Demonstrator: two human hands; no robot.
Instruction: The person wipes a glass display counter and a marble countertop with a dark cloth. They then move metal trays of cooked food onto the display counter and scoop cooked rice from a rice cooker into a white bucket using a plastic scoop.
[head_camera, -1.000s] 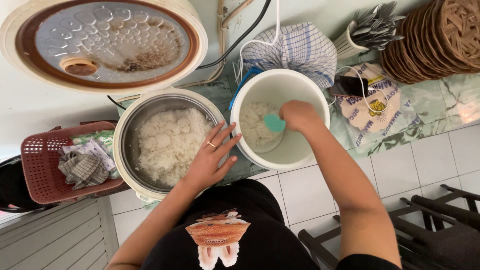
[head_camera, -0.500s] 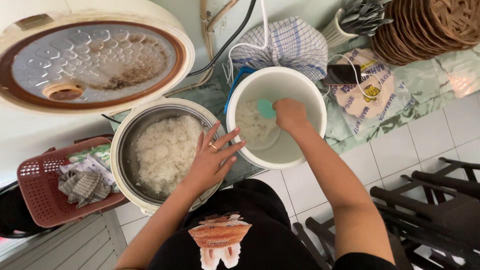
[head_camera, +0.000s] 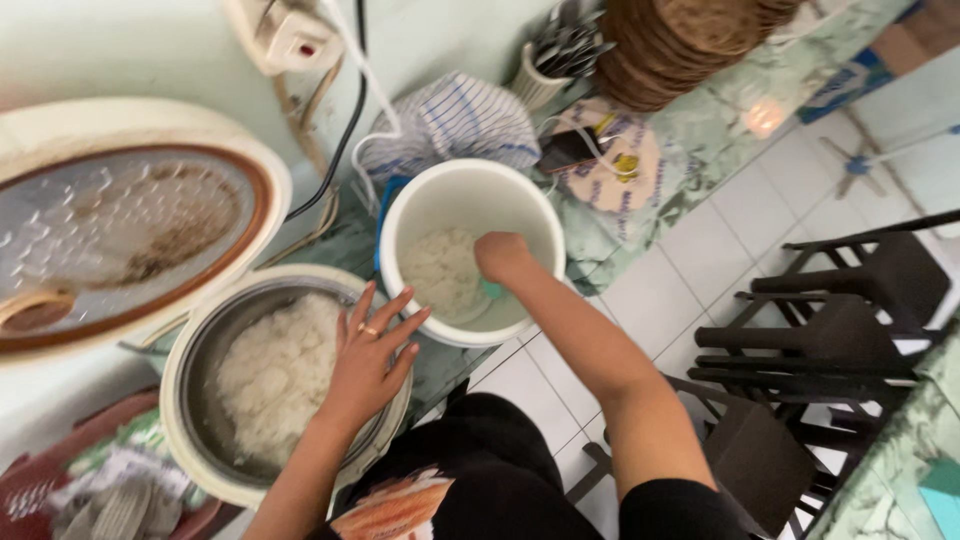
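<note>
My right hand (head_camera: 502, 256) reaches down inside a white bucket (head_camera: 540, 215) and grips a teal rice scoop (head_camera: 491, 290), whose end pokes out below my fist. Cooked white rice (head_camera: 440, 272) lies at the bucket's bottom. My left hand (head_camera: 372, 350), a ring on one finger, rests with fingers spread on the rim of an open rice cooker (head_camera: 185, 445). The cooker's metal pot holds more white rice (head_camera: 275, 375). Its round lid (head_camera: 130, 225) stands tipped open at the left.
A striped cloth (head_camera: 450, 120), a cup of cutlery (head_camera: 560, 45) and stacked woven plates (head_camera: 680, 40) sit on the green counter behind the bucket. A red basket (head_camera: 40, 490) is at lower left. Dark stools (head_camera: 830, 330) stand on the tiled floor at right.
The view has tilted and shifted right. My right hand has pushed deeper into the bucket with the scoop. My left hand stays on the cooker's rim.
</note>
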